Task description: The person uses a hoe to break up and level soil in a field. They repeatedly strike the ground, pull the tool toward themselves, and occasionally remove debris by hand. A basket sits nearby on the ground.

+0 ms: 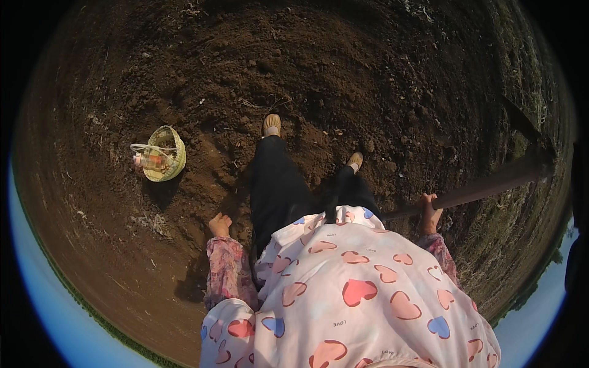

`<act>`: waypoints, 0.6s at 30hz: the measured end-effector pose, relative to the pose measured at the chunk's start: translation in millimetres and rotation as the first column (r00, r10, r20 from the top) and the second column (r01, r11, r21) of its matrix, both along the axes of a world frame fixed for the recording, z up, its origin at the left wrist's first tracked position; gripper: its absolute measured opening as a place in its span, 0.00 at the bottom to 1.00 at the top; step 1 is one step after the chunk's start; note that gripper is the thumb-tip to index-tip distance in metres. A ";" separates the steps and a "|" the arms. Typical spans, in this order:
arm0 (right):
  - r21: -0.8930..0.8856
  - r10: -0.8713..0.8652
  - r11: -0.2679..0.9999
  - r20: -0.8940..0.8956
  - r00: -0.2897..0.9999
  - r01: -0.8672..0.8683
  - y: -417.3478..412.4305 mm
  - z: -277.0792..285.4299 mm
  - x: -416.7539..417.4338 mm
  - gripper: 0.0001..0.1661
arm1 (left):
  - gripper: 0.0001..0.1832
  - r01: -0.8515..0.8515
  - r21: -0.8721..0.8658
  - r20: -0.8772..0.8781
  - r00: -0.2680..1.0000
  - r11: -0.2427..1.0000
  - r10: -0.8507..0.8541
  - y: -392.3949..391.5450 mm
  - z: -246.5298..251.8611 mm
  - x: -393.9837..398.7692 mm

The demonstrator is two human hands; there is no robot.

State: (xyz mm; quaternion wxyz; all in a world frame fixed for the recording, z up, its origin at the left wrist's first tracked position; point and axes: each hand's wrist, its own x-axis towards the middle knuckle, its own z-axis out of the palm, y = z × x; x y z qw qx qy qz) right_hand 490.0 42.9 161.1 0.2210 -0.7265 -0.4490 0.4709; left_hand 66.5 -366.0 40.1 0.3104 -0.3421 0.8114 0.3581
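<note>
My right hand is wrapped around the wooden handle of a hoe, which slants out to the right at my side. The hoe's dark metal blade sits at the far end, near the right rim of the view. At my left side hangs my left hand, with nothing visible in it and its fingers loosely bent. Out beyond that hand, a small woven basket stands on the soil. A clear plastic bottle leans in it under a pale handle; other contents are hard to make out.
Loose, clumpy brown soil spreads all around. My two tan shoes stand on it, one ahead of the other. Dry stalks lie by the front shoe. Pale dry plant litter lies left, and a grassy strip runs along the right.
</note>
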 end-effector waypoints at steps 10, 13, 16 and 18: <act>-0.056 -0.079 0.995 0.150 0.985 0.089 -27.1 33.3 -153.7 0.09 | 0.19 0.630 -0.063 0.218 0.766 0.774 -0.605 69.6 69.3 -169.7; -0.095 -0.040 0.994 0.198 0.979 0.060 -28.2 50.9 -206.9 0.10 | 0.19 0.578 -0.008 0.078 0.814 0.816 -0.576 12.3 18.1 -181.1; -0.114 0.054 0.993 0.235 0.971 -0.028 -18.2 67.7 -240.1 0.11 | 0.17 0.104 0.104 0.148 0.982 0.989 -0.119 20.3 8.1 -176.4; -0.180 0.072 0.983 0.222 0.972 -0.031 -11.9 73.1 -260.0 0.12 | 0.18 -0.001 0.136 0.224 0.974 0.991 -0.030 28.1 10.0 -170.6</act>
